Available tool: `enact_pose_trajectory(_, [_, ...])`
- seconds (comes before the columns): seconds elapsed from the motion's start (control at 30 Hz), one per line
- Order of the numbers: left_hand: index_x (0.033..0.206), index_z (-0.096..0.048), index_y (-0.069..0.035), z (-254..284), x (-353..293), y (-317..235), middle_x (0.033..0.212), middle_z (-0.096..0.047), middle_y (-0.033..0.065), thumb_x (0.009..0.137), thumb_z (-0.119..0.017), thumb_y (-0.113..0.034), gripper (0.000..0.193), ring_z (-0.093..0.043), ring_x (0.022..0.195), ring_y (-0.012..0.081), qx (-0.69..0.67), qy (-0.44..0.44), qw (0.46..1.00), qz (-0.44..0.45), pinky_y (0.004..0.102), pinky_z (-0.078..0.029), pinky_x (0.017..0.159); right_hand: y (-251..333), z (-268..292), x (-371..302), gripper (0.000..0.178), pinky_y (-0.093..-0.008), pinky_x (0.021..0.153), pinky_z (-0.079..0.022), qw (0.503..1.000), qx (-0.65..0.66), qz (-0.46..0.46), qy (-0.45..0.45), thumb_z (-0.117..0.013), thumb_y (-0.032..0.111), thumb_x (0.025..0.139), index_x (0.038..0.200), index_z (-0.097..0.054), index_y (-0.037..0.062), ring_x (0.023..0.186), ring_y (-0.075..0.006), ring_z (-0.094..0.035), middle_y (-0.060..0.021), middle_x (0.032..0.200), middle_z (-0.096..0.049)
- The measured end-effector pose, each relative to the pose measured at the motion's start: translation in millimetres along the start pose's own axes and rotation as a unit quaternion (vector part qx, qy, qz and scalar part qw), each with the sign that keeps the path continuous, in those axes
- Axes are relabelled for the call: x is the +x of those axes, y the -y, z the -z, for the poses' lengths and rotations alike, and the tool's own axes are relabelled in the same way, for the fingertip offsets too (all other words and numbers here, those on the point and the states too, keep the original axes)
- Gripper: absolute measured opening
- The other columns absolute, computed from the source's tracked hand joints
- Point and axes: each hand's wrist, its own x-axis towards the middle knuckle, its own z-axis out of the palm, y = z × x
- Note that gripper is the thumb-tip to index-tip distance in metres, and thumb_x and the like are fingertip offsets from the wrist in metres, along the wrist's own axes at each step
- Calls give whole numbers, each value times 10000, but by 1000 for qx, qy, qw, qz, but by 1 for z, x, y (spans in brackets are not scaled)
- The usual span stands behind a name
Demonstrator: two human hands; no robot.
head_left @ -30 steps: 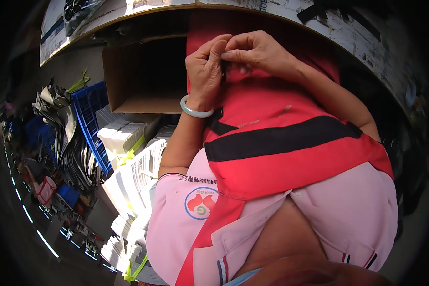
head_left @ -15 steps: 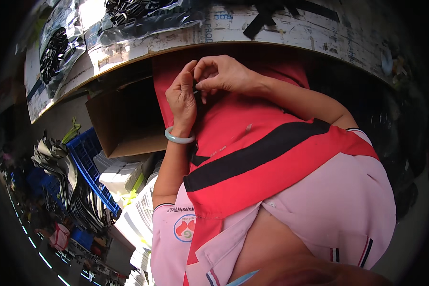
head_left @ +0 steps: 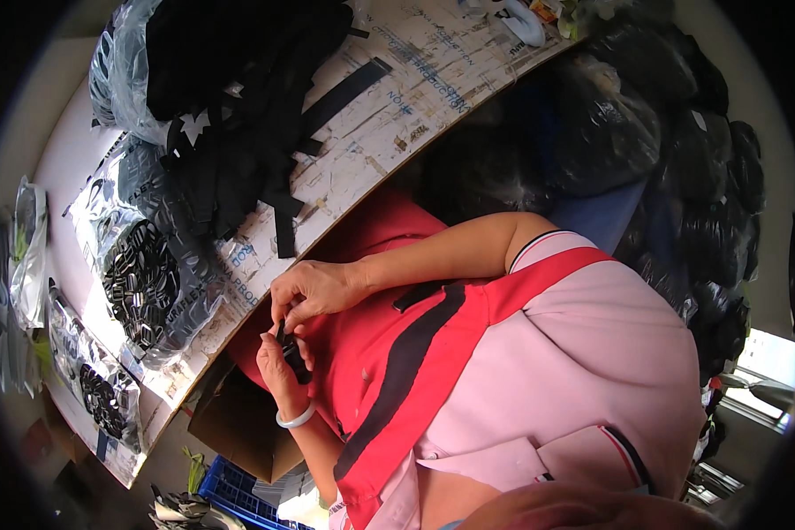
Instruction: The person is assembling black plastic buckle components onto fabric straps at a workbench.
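My left hand (head_left: pixel 279 367), with a pale bangle (head_left: pixel 296 417) at the wrist, is closed around a small black piece (head_left: pixel 293 360) that looks like folded strap. Its exact kind is too small to tell. My right hand (head_left: pixel 314 290) meets it from above, thumb and finger pinched at the upper end of the same black piece. Both hands are in front of my red apron (head_left: pixel 393 238), beside the table's near edge. Just beyond them on the table lie black strap pieces (head_left: pixel 284 221) and an open clear bag of black buckle-like parts (head_left: pixel 141 287).
The white, scuffed table (head_left: pixel 406 53) runs diagonally across the view. A large black heap of strips (head_left: pixel 238 79) lies on it, and another clear bag (head_left: pixel 97 389) sits at its left end. Below are a cardboard box (head_left: pixel 238 424) and a blue crate (head_left: pixel 230 484). Black plastic bags (head_left: pixel 601 124) are piled at right.
The view has swung, so the table now slants and more of it shows. My hands remain together; the black piece between them is now plainly visible.
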Motion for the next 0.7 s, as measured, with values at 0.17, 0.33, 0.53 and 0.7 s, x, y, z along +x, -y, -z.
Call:
enact_pose_trajectory(0.17, [935,-542,-19,3,4,17,702,-519,57,934,-615,-317,306,-427,437,111,-215,207,950,96,217,-328,361,8,13,-10,170,-301,729,-483,989,-110,62,78,-703,160,817,951,-708,54,836,-203,-611,-72,914,-624])
enact_pose_trajectory(0.33, [960,-554,-54,-3,10,14,750,-446,22,957,-572,-324,271,-443,615,133,-373,125,915,85,205,-382,440,53,82,-12,361,-375,928,-412,841,-480,200,-151,-755,244,734,1058,-637,138,1041,-244,-527,-51,1086,-575])
enact_pose_trajectory(0.53, [1059,-574,-69,-13,19,20,888,-485,46,987,-518,-293,242,-481,837,198,-454,16,876,162,309,-495,657,15,131,-11,367,-369,922,-417,760,-601,163,-187,-746,281,743,1064,-657,128,1034,-251,-513,-55,1095,-546])
enact_pose_trajectory(0.7, [1040,-572,-45,-30,22,15,787,-427,23,985,-524,-237,205,-443,776,165,-441,76,882,146,311,-446,714,33,121,-8,434,-358,913,-425,792,-555,197,-159,-747,333,743,1098,-629,114,987,-267,-529,-66,1056,-547])
